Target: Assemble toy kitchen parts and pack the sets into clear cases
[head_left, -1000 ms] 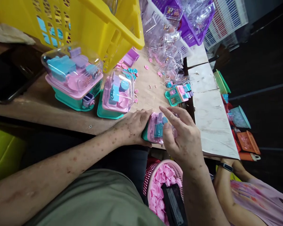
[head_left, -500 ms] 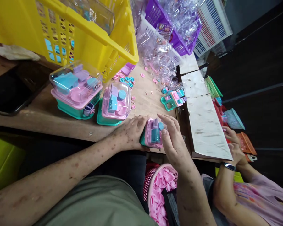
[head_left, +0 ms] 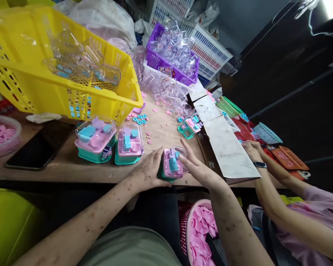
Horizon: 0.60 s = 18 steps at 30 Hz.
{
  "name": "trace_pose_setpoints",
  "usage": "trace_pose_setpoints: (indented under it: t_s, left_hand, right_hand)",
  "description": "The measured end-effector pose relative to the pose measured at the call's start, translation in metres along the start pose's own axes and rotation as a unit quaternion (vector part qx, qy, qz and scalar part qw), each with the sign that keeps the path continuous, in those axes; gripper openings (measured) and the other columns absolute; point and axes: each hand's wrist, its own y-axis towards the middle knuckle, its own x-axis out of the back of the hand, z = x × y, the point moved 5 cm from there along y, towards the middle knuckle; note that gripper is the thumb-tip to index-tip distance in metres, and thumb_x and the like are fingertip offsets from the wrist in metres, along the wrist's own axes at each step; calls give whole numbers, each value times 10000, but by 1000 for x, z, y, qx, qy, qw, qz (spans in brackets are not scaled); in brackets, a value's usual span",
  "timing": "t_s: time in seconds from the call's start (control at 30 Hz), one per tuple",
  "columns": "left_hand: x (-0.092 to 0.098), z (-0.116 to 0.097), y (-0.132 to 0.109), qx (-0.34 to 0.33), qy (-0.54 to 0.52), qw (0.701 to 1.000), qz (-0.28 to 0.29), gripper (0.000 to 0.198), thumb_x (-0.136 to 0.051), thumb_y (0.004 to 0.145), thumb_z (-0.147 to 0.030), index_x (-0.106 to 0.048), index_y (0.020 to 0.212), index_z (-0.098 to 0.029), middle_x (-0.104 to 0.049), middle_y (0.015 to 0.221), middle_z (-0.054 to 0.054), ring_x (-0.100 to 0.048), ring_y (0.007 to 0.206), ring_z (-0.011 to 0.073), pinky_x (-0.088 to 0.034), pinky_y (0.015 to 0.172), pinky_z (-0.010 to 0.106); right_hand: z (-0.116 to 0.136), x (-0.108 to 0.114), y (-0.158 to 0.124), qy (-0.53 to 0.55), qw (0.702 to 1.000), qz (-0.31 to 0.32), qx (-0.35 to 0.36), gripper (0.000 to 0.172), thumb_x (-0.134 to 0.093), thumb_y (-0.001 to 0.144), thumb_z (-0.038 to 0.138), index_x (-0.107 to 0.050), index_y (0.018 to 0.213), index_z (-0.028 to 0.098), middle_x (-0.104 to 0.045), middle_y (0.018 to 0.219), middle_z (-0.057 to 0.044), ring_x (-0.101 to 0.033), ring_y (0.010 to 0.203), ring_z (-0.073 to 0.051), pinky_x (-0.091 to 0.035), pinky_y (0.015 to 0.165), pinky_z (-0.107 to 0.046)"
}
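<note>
A small toy kitchen box with a teal base, pink top and blue and lilac parts stands near the table's front edge, under what looks like a clear cover. My left hand is wrapped round its left side. At its right end, my right hand has the thumb on the cover and the fingers along the far side. Two similar covered boxes stand to the left, a nearer one and a wider one. An uncovered toy box sits further back on the right.
A yellow basket holds clear pieces. Behind are a purple basket and heaped clear covers. Small pink and blue parts lie scattered. A phone rests left, cardboard right. Another person's hands work beyond it.
The view has tilted up and shows more of the baskets at the back. My right thumb has come over the box's cover, while my left hand keeps its hold.
</note>
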Motion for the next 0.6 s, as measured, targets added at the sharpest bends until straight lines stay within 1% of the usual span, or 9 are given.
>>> trace_pose_setpoints:
  t_s: [0.07, 0.13, 0.23, 0.3, 0.37, 0.43, 0.47, 0.53, 0.6]
  left_hand:
    - [4, 1, -5, -3, 11, 1000, -4, 1237, -988, 834, -452, -190, 1749, -217, -397, 1776, 288, -378, 1695, 454, -385, 1368, 700]
    - [6, 2, -9, -4, 18, 1000, -3, 1157, -952, 877, -383, -205, 1750, -241, -425, 1773, 256, -407, 1688, 419, -395, 1373, 671]
    - [5, -2, -13, 4, 38, 999, 9, 1147, -930, 891, -327, -188, 1763, -270, -462, 1758, 229, -438, 1673, 408, -419, 1364, 662]
    - [8, -16, -15, 15, 88, 996, -15, 1180, -903, 896, -265, -121, 1780, -254, -448, 1757, 253, -442, 1667, 427, -463, 1331, 668]
    - [17, -43, -19, 2, 159, 985, -73, 1146, -837, 934, -232, -79, 1794, -211, -442, 1749, 282, -448, 1658, 446, -501, 1297, 675]
    - [25, -75, -23, -48, 206, 970, -120, 990, -748, 991, -236, -162, 1787, -179, -502, 1710, 265, -485, 1630, 433, -515, 1289, 661]
    - [27, -89, -24, -79, 219, 965, -122, 883, -711, 1007, -239, -257, 1762, -177, -556, 1670, 238, -518, 1603, 419, -517, 1290, 649]
    - [29, -105, -22, -127, 244, 956, -102, 706, -676, 994, -216, -450, 1662, -192, -654, 1577, 185, -584, 1534, 401, -493, 1309, 652]
    - [28, -105, -15, -142, 294, 943, -66, 635, -666, 970, -176, -541, 1592, -200, -681, 1558, 157, -601, 1513, 400, -416, 1354, 689]
  right_hand:
    - [-12, -4, 2, 75, 996, -31, -38, 844, -569, 1075, 796, -338, 1787, 405, -549, 1726, -72, -628, 1494, -307, -544, 1239, -556]
    - [-22, -10, 4, 142, 988, -32, -59, 769, -606, 1052, 806, -519, 1691, 385, -696, 1548, -64, -740, 1283, -291, -640, 1088, -479]
    - [-30, -12, 5, 192, 979, -44, -59, 718, -719, 995, 782, -658, 1564, 347, -790, 1311, -50, -772, 1078, -252, -663, 897, -364]
    - [-29, -13, 4, 200, 977, -52, -56, 739, -750, 985, 759, -630, 1587, 347, -794, 1292, -47, -775, 1063, -243, -656, 854, -337]
    - [-22, -17, 7, 190, 980, -34, -41, 790, -709, 1014, 760, -530, 1669, 357, -775, 1375, -57, -781, 1125, -258, -671, 880, -367]
    - [-9, -21, 16, 109, 994, -26, 9, 781, -573, 1079, 779, -451, 1726, 357, -731, 1490, -70, -768, 1236, -272, -676, 980, -427]
    - [-2, -21, 24, 50, 997, -35, 40, 756, -508, 1106, 778, -461, 1725, 346, -703, 1543, -77, -741, 1314, -275, -654, 1065, -453]
    - [10, -11, 46, -71, 991, -83, 82, 686, -464, 1135, 752, -572, 1656, 319, -673, 1593, -84, -663, 1447, -273, -557, 1225, -462]
    - [17, 13, 73, -145, 974, -157, 74, 612, -565, 1121, 694, -668, 1559, 278, -654, 1605, -122, -579, 1531, -310, -448, 1320, -494]
